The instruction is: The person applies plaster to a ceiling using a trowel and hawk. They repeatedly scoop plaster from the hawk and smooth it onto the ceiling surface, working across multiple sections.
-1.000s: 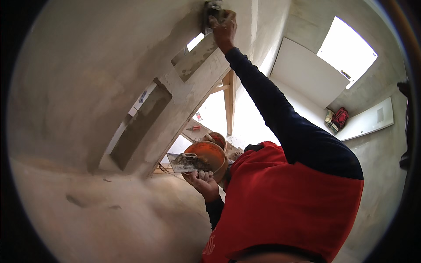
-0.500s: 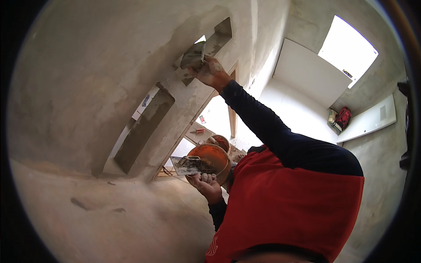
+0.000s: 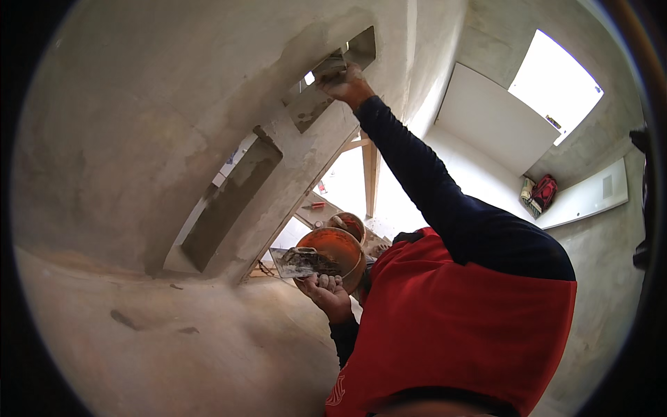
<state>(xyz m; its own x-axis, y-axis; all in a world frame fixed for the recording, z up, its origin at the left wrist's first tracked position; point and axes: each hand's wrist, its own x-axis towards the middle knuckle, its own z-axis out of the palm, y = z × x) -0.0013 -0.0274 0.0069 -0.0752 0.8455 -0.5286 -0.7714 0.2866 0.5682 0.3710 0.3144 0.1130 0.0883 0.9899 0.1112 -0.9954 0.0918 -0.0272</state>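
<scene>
My right hand [image 3: 349,85] is raised at arm's length to the upper slot [image 3: 361,47] in the plastered wall. Its fingers are closed around a small flat trowel [image 3: 329,66], whose blade lies inside the slot; the handle is mostly covered by the hand. Lower down, my left hand [image 3: 329,297] grips the near edge of a rectangular plastering trowel [image 3: 287,264]. Dark wet mortar [image 3: 306,261] sits on that plate. An orange-lined bucket [image 3: 333,238] stands behind and below it, partly hidden by the plate.
A second, longer slot [image 3: 233,191] opens in the wall [image 3: 160,125] at left. Beyond the first bucket is a smaller bucket [image 3: 349,224]. A wooden post [image 3: 372,181], a white panel [image 3: 486,115] and a red bag [image 3: 543,191] are further right.
My right hand and its trowel have moved up and to the right along the upper slot, uncovering the slot's lower part. The left hand holds nearly still.
</scene>
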